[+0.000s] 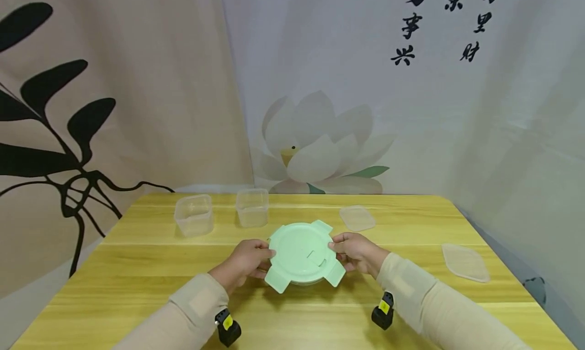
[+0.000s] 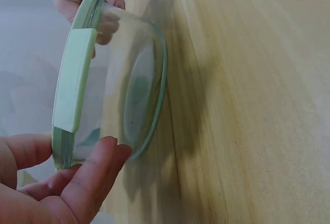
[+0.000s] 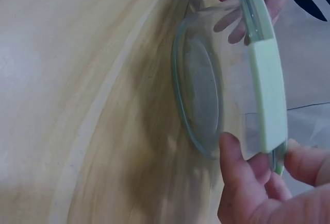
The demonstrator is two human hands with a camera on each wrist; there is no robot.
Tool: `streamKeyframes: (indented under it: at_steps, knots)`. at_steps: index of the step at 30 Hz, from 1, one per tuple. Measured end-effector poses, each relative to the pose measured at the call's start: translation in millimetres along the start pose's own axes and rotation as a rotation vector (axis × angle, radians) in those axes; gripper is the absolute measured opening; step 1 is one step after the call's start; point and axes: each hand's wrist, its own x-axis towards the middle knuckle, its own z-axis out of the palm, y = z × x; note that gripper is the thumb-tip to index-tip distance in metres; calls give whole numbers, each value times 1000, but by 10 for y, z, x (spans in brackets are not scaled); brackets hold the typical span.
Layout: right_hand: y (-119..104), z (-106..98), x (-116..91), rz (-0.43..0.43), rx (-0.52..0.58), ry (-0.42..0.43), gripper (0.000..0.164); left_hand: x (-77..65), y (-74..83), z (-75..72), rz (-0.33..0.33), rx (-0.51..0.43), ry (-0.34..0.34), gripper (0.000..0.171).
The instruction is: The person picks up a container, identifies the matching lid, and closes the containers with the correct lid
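A round clear glass food container (image 2: pixel 116 87) with a mint-green snap lid (image 1: pixel 302 252) is between my two hands, close over the wooden table. The lid lies on top, and its flaps stick out around the rim. My left hand (image 1: pixel 250 261) grips the left side, thumb at the lid's edge and fingers under the rim against the glass. On the opposite side my right hand (image 1: pixel 357 252) holds the rim the same way, its fingertips on the glass wall in the right wrist view. Through the glass, the container's base (image 3: pixel 198 80) shows.
Two clear plastic tubs (image 1: pixel 194 215) without lids stand at the table's back left. A translucent flat lid (image 1: pixel 357 218) lies behind my right hand, and another translucent lid (image 1: pixel 465 262) is near the right edge. A printed curtain (image 1: pixel 320 60) hangs behind the wooden table (image 1: pixel 137 289).
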Motion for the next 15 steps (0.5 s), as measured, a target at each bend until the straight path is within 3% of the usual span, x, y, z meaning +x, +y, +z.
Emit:
streamKeyframes:
  at_steps: [15]
  knots:
    - [8, -16, -9, 5, -10, -4, 21, -10, 5, 27, -2, 1, 0, 10]
